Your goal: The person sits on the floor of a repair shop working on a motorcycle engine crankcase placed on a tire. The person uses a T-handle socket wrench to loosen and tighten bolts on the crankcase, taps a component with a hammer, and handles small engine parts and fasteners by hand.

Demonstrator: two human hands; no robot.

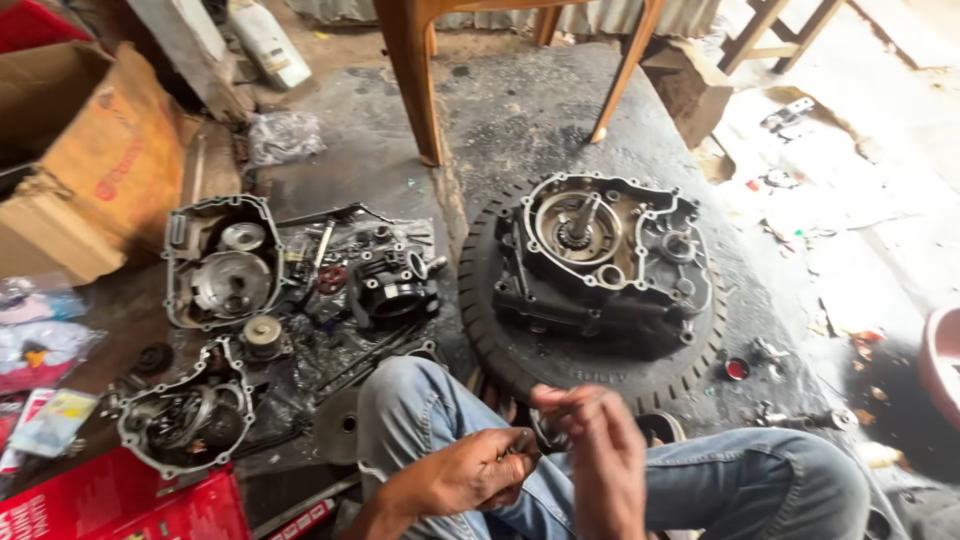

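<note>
My left hand [462, 472] is closed around a small dark metal part [522, 440] above my left knee. My right hand [598, 450] is blurred just right of it, fingers bent near the same part; whether it grips anything is unclear. Both hands hover over my jeans-clad legs [740, 480]. Ahead of them an open engine crankcase [600, 260] with a round clutch housing and shaft lies on a black tyre [480, 320] on the floor.
Left lie a grey engine cover [222, 262], a second gasket-edged cover [185, 410], a black cylinder part [395, 285] and loose tools. A cardboard box [90, 150], red boxes [120, 500] and wooden chair legs [420, 80] stand around. A pink basin edge [942, 360] is right.
</note>
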